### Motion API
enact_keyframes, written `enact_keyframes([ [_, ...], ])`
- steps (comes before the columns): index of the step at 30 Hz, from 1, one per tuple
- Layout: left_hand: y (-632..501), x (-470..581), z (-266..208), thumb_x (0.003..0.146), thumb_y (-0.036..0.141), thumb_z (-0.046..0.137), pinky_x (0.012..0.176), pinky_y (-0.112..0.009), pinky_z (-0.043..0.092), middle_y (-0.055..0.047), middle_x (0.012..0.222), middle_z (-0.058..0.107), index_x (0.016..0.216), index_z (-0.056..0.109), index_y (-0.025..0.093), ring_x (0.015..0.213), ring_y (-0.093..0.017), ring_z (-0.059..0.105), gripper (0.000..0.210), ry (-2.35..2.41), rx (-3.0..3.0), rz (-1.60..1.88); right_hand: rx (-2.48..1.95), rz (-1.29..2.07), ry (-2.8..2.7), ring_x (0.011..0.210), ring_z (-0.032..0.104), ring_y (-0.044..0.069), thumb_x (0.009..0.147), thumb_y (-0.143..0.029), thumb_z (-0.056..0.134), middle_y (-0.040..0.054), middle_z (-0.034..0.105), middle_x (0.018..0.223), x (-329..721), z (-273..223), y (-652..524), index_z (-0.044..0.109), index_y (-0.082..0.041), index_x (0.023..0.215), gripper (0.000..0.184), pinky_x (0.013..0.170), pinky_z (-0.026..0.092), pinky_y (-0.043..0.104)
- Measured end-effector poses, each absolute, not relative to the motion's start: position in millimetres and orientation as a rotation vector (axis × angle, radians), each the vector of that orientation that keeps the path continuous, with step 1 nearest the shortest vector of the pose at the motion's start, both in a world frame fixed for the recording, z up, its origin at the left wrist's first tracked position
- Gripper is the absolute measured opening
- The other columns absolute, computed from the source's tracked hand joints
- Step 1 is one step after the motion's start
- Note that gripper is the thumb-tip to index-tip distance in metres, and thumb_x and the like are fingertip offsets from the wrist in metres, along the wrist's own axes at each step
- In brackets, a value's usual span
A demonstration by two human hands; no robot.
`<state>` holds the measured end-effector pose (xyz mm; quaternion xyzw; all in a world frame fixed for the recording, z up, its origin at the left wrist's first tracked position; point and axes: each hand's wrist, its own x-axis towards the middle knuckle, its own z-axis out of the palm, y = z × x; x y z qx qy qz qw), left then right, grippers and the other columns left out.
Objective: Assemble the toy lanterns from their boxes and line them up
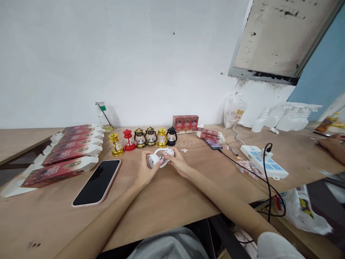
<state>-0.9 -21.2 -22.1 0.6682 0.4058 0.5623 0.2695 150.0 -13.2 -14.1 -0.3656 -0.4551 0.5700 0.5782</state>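
Between my two hands, just above the table, is a small white lantern (162,158) with a clear body, lying on its side. My left hand (147,167) grips its white round end, thumb on top. My right hand (176,161) has fingers and thumb closed on the other end. Beyond them stands a row of small lanterns: a gold one (116,145) at the left, a red one (129,140), dark bronze ones (140,138), another gold one (162,137) and a black one (171,136).
Flattened red boxes (59,169) and a phone (97,183) lie left. Behind the lanterns stand red boxes (185,124). At the right are a second phone (213,144), a power strip (265,162) with black cables and small packets (250,169). Another person's hand (334,144) rests far right.
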Motion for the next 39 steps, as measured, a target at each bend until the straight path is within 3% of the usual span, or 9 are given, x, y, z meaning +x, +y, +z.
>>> enact_keyframes([
  [5, -20, -5, -19, 0.072, 0.04, 0.061, 0.049, -0.021, 0.042, 0.002, 0.076, 0.046, 0.091, 0.04, 0.02, 0.059, -0.01, 0.047, 0.035, 0.933, 1.723, 1.568, -0.667, 1.507, -0.998, 0.068, 0.054, 0.01, 0.053, -0.047, 0.078, -0.0021, 0.061, 0.078, 157, -11, -8, 0.058, -0.021, 0.084, 0.045, 0.063, 0.044, 0.023],
  [9, -25, -5, -19, 0.073, 0.037, 0.06, 0.054, -0.022, 0.042, 0.001, 0.079, 0.047, 0.092, 0.042, 0.02, 0.065, -0.011, 0.048, 0.031, 0.879, 1.833, 1.632, -0.665, 1.506, -0.971, 0.068, 0.055, 0.012, 0.066, -0.054, 0.067, -0.0009, 0.062, 0.074, 159, -7, -8, 0.061, -0.02, 0.077, 0.036, 0.06, 0.043, 0.023],
  [14, -27, -1, -24, 0.073, 0.034, 0.061, 0.055, -0.022, 0.043, -0.001, 0.083, 0.049, 0.096, 0.043, 0.02, 0.068, -0.012, 0.048, 0.033, 0.883, 1.844, 1.618, -0.684, 1.479, -0.95, 0.068, 0.056, 0.014, 0.075, -0.06, 0.055, 0.0009, 0.064, 0.073, 155, -11, -6, 0.063, -0.02, 0.079, 0.041, 0.059, 0.043, 0.025],
  [18, -22, -1, -21, 0.071, 0.038, 0.064, 0.047, -0.019, 0.043, -0.001, 0.086, 0.048, 0.093, 0.043, 0.02, 0.067, -0.011, 0.048, 0.035, 0.868, 1.669, 1.684, -0.758, 1.24, -0.929, 0.062, 0.054, 0.013, 0.074, -0.062, 0.053, 0.0013, 0.062, 0.07, 170, -21, 16, 0.063, -0.02, 0.081, 0.044, 0.06, 0.043, 0.026],
  [21, -18, -2, -18, 0.069, 0.04, 0.065, 0.044, -0.018, 0.043, 0.0, 0.085, 0.047, 0.09, 0.042, 0.02, 0.063, -0.01, 0.047, 0.037, 0.893, 1.559, 1.719, -0.944, 0.799, -0.997, 0.064, 0.054, 0.016, 0.078, -0.067, 0.039, 0.003, 0.06, 0.07, 210, -27, 38, 0.06, -0.02, 0.077, 0.051, 0.065, 0.044, 0.03],
  [26, -15, -3, -15, 0.067, 0.042, 0.066, 0.042, -0.017, 0.043, 0.001, 0.083, 0.046, 0.089, 0.04, 0.02, 0.062, -0.009, 0.047, 0.041, 0.964, 1.479, 1.758, -1.61, -0.121, -1.546, 0.096, 0.049, 0.022, 0.094, -0.045, 0.015, 0.0116, 0.058, 0.097, 295, -40, 53, 0.055, -0.018, 0.094, 0.049, 0.088, 0.036, 0.037],
  [32, -17, -7, -12, 0.07, 0.041, 0.064, 0.054, -0.023, 0.046, -0.002, 0.087, 0.052, 0.093, 0.046, 0.019, 0.072, -0.014, 0.052, 0.037, 1.087, 1.707, 1.753, -1.78, -0.177, -1.783, 0.103, 0.047, 0.026, 0.094, -0.036, 0.026, 0.0169, 0.055, 0.107, 324, -57, 66, 0.055, -0.013, 0.106, 0.039, 0.091, 0.034, 0.038],
  [35, -17, -9, -10, 0.071, 0.04, 0.064, 0.068, -0.028, 0.046, -0.003, 0.089, 0.056, 0.092, 0.052, 0.018, 0.081, -0.017, 0.054, 0.033, 1.195, 1.92, 1.765, -1.805, -0.176, -1.871, 0.107, 0.047, 0.025, 0.094, -0.036, 0.028, 0.0162, 0.053, 0.113, 326, -59, 75, 0.054, -0.013, 0.112, 0.039, 0.093, 0.032, 0.037],
  [39, -20, -10, -6, 0.072, 0.038, 0.063, 0.074, -0.03, 0.044, -0.003, 0.091, 0.057, 0.094, 0.054, 0.019, 0.084, -0.018, 0.055, 0.03, 1.226, 2.081, 1.774, -1.786, -0.162, -2.006, 0.113, 0.046, 0.021, 0.095, -0.029, 0.029, 0.0146, 0.053, 0.118, 333, -57, 84, 0.056, -0.013, 0.115, 0.037, 0.097, 0.03, 0.034],
])
